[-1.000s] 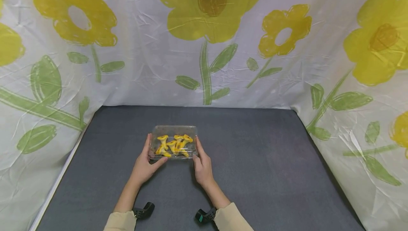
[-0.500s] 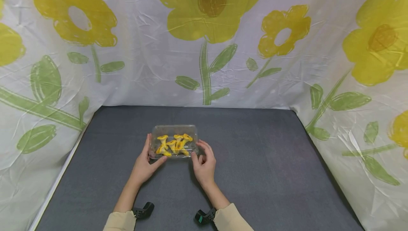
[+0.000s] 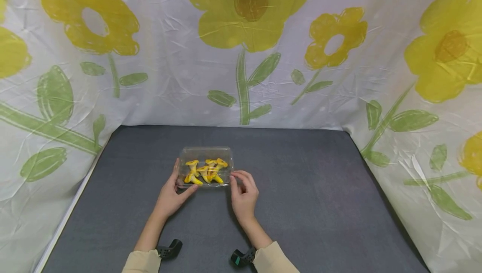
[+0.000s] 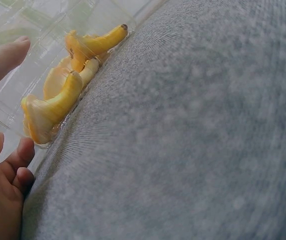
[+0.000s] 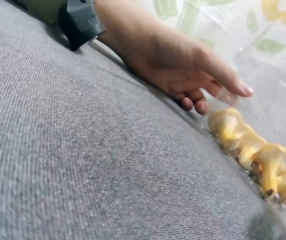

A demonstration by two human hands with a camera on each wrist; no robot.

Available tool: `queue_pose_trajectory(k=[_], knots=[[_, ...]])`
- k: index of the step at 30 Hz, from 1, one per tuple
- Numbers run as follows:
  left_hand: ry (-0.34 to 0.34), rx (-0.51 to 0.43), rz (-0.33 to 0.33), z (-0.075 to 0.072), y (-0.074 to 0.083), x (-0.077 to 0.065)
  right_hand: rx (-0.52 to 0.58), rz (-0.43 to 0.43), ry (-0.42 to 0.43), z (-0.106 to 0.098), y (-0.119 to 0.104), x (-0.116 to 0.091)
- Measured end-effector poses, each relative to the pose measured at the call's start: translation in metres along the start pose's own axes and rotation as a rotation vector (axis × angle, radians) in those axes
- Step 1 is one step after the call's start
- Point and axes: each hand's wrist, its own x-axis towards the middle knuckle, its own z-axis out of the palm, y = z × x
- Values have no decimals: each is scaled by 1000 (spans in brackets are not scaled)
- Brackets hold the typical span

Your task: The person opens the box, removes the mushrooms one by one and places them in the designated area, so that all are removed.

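Pinching the clear box (image 3: pixel 205 152) by its right edge

The right hand (image 3: pixel 244 201) has shifted from lying along the side to bending its fingers, apparently pinching near the corner; work seems centred there. The left hand (image 3: pixel 169 199) stays spread, fingers straight along the opposite side. The box, containing yellow mushrooms (image 3: pixel 203 171), sits on the worktop (image 3: pixel 301 206), just below frame centre. Both forearms reach up from the bottom.

"Is the clear, rectangular plastic box (image 3: pixel 206 153) glossy?"

"Yes, smooth and shiny. The yellow, trumpet-shaped mushrooms (image 3: pixel 203 171) look smooth too."

"And the flat, dark grey cloth table covering (image 3: pixel 312 189)?"

"Matt and finely ribbed. The white, flower-printed hanging sheet (image 3: pixel 165 68) is creased, faintly shiny."
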Motion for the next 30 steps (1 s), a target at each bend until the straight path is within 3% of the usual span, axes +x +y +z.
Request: queue_pose_trajectory(k=[13,30], knots=[[-24,36,-56,0,-1,-1,-75,-88,-12,-2,-3,27],[-41,-12,-26,0,0,1,-132,-127,-19,16,-4,88]])
